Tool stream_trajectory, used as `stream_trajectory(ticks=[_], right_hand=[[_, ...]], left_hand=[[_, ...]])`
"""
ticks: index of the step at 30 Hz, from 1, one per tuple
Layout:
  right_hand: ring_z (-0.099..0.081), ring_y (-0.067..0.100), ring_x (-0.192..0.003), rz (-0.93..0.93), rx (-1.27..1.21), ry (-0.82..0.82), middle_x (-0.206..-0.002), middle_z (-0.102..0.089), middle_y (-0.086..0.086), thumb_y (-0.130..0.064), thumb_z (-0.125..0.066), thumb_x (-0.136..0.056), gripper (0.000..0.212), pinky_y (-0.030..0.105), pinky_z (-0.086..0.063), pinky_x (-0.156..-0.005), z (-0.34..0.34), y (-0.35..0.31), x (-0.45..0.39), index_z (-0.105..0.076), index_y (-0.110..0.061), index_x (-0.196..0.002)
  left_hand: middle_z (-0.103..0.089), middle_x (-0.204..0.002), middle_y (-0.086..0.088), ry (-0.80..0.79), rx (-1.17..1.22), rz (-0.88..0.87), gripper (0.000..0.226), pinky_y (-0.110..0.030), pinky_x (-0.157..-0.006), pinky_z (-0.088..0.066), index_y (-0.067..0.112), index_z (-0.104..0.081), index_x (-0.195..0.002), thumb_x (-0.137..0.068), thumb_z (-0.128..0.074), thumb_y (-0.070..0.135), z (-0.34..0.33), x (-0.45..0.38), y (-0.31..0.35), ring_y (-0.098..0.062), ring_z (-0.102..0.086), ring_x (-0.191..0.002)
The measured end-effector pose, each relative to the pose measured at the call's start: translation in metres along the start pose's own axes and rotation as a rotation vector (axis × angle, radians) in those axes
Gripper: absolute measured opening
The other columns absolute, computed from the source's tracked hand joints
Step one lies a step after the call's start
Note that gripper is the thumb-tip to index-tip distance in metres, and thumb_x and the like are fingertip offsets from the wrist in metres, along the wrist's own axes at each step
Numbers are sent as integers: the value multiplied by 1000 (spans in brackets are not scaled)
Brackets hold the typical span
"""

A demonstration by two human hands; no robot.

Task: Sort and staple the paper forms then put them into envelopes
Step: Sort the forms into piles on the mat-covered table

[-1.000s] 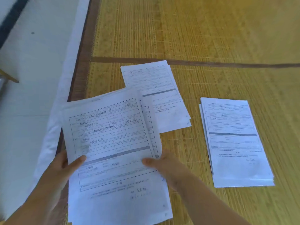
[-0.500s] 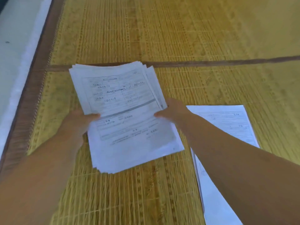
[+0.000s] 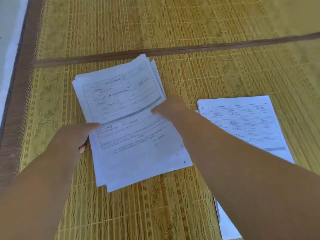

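A: Where's the stack of forms (image 3: 128,122) rn?

B: Centre of the head view, over the bamboo mat (image 3: 190,28), w/ both your hands on it. Printed side faces up, tables and handwriting visible, text too blurred to read. Sheets aren't squared: edges fan out at the far right corner and along the near left edge.

A: Left hand (image 3: 72,137)?

B: You're gripping the stack's left edge, abt halfway along. Thumb lies on top of the top sheet, fingers curl underneath; one fingertip shows below the edge.

A: Right hand (image 3: 170,106)?

B: Same thing on the right edge. Thumb presses on the top sheet by the grey band across the form, other fingers go under the paper, so you're pinching it. Your forearm runs from the bottom right corner of the view.

A: Is the stack flat on the mat?

B: Can't tell. It's low, near the mat, but whether it's touching isn't clear.

A: Anything else?

B: A second pile of forms (image 3: 242,122) lies flat on the mat to your right, apart from the held stack. Your right forearm covers its near part. A dark brown seam strip (image 3: 225,45) crosses the mat just past the stack's far edge. A brown border (image 3: 22,75) edges the mat on the left, pale floor (image 3: 8,32) beyond it.
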State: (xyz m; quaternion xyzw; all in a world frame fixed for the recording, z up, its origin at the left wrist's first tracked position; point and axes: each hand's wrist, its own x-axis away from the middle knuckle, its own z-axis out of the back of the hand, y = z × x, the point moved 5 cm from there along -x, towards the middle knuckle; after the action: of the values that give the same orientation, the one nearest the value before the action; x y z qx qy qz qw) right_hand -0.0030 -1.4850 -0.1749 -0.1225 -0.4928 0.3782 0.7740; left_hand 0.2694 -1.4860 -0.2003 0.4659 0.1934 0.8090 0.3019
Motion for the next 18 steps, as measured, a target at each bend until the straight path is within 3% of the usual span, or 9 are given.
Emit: stream_trajectory(ticks=[2, 4, 6, 8, 10, 13, 14, 16, 18], right_hand=[[-57, 17, -73, 9, -9, -7, -79, -56, 0, -17, -61, -90, 9, 28, -51, -73, -8, 7, 9, -58, -8, -87], [-63, 20, -89, -11, -116, -61, -100, -66, 5, -14, -60, -91, 24, 30, -52, -82, -17, 22, 29, -61, -5, -113], [-60, 17, -93, -61, -213, -148, -106, -64, 2, -16, -61, -91, 22, 30, -51, -83, -31, 49, 53, -57, -11, -112], [-54, 8, -84, -119, -249, -261, -94, -55, -11, -21, -62, -92, 20, 20, -45, -73, -46, 79, 84, -49, -25, -105], [-57, 1, -76, -175, -230, -299, -86, -59, -16, -22, -64, -90, 12, 14, -47, -61, -59, 113, 114, -57, -25, -98], [-65, 12, -93, -250, -217, -299, -97, -67, -8, -19, -70, -83, 21, 26, -53, -84, -75, 153, 150, -59, -27, -99], [-63, 11, -94, -274, -225, -263, -98, -66, -9, -19, -71, -81, 26, 25, -50, -85, -77, 160, 158, -59, -27, -103], [-64, 8, -92, -290, -294, -210, -100, -68, -8, -21, -73, -79, 36, 22, -51, -80, -83, 168, 165, -63, -22, -114], [-65, 4, -87, -300, -388, -242, -95, -71, -10, -21, -76, -80, 32, 16, -51, -70, -92, 162, 170, -66, -21, -110]], left_hand=[[-65, -103, -7, -16, -85, -87, 19, -41, -82, -49, 14, -63, -100, -85, -71, 22, 1, 12, 1, -27, -61, -93], [-65, -102, -4, -30, -158, -203, 17, -40, -80, -48, 19, -62, -104, -88, -66, 15, 0, 33, -5, -27, -62, -91], [-62, -97, 0, -11, -220, -287, 19, -36, -75, -47, 19, -59, -107, -90, -62, 13, 0, 58, -17, -24, -59, -85], [-53, -103, -2, 3, -265, -318, 25, -34, -79, -41, 14, -55, -113, -90, -62, 12, 3, 81, -43, -25, -53, -92], [-47, -112, -11, 66, -391, -332, 42, -38, -90, -36, 2, -57, -115, -83, -66, 26, 9, 105, -76, -34, -50, -106], [-59, -111, -28, 65, -510, -282, 76, -53, -88, -44, 1, -70, -99, -50, -53, 57, 19, 124, -139, -49, -57, -99], [-62, -105, -29, -6, -443, -243, 74, -49, -83, -49, 5, -71, -94, -44, -55, 59, 17, 128, -158, -48, -60, -94], [-69, -96, -22, -113, -310, -223, 73, -25, -71, -56, 13, -69, -95, -36, -64, 55, 21, 136, -168, -40, -66, -89], [-72, -92, -11, -167, -129, -190, 78, -8, -62, -51, 12, -66, -104, -34, -71, 46, 18, 145, -160, -33, -68, -94]])
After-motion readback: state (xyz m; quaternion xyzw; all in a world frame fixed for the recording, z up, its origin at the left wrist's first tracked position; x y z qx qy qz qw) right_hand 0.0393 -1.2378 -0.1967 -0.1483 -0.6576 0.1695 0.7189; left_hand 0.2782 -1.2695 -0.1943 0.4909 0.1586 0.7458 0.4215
